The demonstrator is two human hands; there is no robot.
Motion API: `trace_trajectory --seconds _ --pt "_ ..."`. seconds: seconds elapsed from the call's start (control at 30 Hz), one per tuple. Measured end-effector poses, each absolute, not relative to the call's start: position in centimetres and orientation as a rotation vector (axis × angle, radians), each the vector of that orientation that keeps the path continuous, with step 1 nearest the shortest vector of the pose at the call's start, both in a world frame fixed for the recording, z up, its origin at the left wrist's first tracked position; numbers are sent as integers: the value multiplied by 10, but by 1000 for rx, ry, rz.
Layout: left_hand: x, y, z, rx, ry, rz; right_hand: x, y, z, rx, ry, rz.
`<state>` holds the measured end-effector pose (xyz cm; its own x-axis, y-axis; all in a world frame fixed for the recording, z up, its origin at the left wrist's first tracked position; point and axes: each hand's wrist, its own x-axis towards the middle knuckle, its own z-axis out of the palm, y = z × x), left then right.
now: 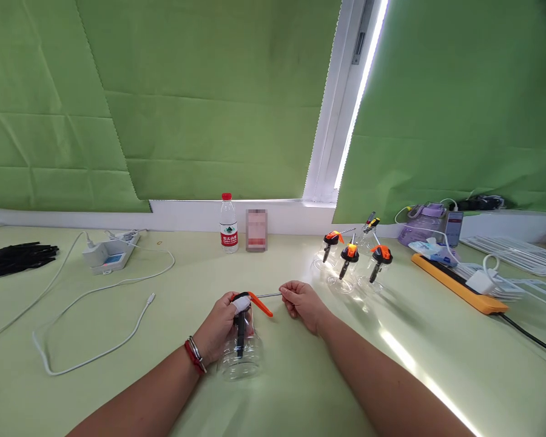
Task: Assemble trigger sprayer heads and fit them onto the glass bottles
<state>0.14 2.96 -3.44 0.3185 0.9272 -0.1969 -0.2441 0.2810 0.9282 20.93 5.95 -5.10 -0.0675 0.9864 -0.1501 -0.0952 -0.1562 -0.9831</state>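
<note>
My left hand point(218, 328) is wrapped around a clear plastic oil-can bottle point(243, 355) with a black pump head and an orange trigger point(260, 303); a white bandage covers the thumb. A thin metal spout tube point(268, 295) sticks out of the pump head to the right. My right hand point(303, 301) pinches the far end of that tube. Both hands hover just above the pale green table point(300, 376), near its middle.
Several more clear oil cans point(350, 264) with orange triggers stand at the right rear. A water bottle point(229, 223) stands by the wall. A white charger box point(109, 255) with a cable point(95, 291) lies left, black sticks point(18, 255) far left, an orange power strip point(455, 284) right.
</note>
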Motion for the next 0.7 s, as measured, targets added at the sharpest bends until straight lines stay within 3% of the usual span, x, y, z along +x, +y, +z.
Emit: trace_trajectory --seconds 0.7 --pt "1 29 -31 922 896 956 212 60 -56 -1110 -1135 1403"
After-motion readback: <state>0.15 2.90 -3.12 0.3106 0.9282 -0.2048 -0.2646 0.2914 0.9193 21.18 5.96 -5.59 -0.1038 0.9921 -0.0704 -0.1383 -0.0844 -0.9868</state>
